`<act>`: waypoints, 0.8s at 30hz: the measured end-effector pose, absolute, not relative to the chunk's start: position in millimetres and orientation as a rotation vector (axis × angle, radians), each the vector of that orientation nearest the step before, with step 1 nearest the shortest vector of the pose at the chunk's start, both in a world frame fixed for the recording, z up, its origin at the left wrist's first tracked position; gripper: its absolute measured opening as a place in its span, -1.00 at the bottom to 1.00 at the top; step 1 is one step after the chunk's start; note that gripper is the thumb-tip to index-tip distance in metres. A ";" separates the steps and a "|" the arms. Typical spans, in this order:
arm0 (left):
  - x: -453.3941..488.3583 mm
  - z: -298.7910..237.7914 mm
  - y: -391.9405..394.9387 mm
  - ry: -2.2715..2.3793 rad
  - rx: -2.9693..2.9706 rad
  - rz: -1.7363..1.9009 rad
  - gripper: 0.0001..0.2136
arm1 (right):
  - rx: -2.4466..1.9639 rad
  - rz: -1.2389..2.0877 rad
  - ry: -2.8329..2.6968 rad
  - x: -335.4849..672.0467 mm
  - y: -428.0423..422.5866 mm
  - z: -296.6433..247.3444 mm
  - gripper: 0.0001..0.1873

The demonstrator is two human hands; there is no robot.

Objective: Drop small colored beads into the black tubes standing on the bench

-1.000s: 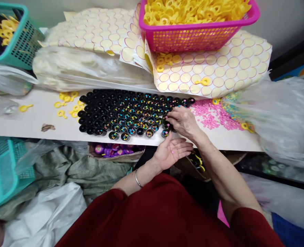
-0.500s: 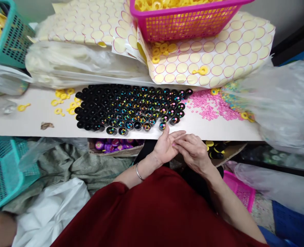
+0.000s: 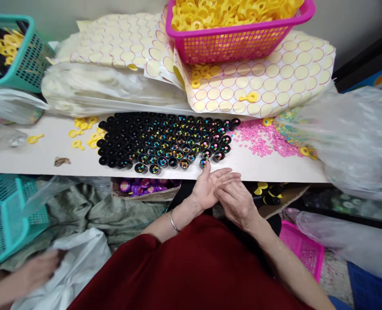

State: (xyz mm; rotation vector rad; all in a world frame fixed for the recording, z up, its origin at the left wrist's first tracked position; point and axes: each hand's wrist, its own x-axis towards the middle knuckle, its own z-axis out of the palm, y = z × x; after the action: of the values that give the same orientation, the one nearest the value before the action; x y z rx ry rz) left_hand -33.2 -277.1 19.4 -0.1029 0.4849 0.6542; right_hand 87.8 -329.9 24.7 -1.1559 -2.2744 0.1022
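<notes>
My left hand (image 3: 206, 189) is turned palm up at the table's front edge, its fingers stretched out. Over that palm my right hand (image 3: 237, 203) is curled, its fingertips pressed together against the left palm and fingers. What they pinch, if anything, is hidden. Just beyond my left thumb stand rows of small black cups (image 3: 173, 162), packed closely together. Many of them contain colourful beads; those at the left look dark inside. To the right of the cups lies a spread of loose pink beads (image 3: 262, 140).
A pink basket (image 3: 229, 45) of yellow ring-ended pieces sits at the back on sticker sheets (image 3: 284, 84). Clear plastic bags (image 3: 365, 142) crowd the right. Below the table edge is a box of purple items (image 3: 142, 186). Another person's hand (image 3: 42, 267) is at lower left.
My right fingers have curled further over the left palm; the small pink bead seen at them is now hidden. The other person's hand has come into view at lower left. The view has tilted slightly upward.
</notes>
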 end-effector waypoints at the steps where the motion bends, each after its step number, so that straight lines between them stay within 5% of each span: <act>1: -33.3 18.2 -277.1 0.480 -0.106 0.653 -0.38 | -1.146 0.103 -2.275 88.0 -331.2 23.5 -0.76; 17: -35.1 14.8 -274.3 0.505 -0.089 0.653 -0.37 | -1.353 0.237 -2.344 82.1 -326.6 25.7 -0.74; 24: -38.3 8.4 -273.5 0.385 -0.095 0.653 -0.41 | -1.353 0.305 -2.118 88.5 -258.1 47.9 -0.76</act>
State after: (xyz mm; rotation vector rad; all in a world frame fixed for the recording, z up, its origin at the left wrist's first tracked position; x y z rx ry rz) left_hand -38.3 -273.5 8.4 -0.0947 0.3854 0.6534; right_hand 88.5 -258.1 47.9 -1.3530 -2.1184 0.3054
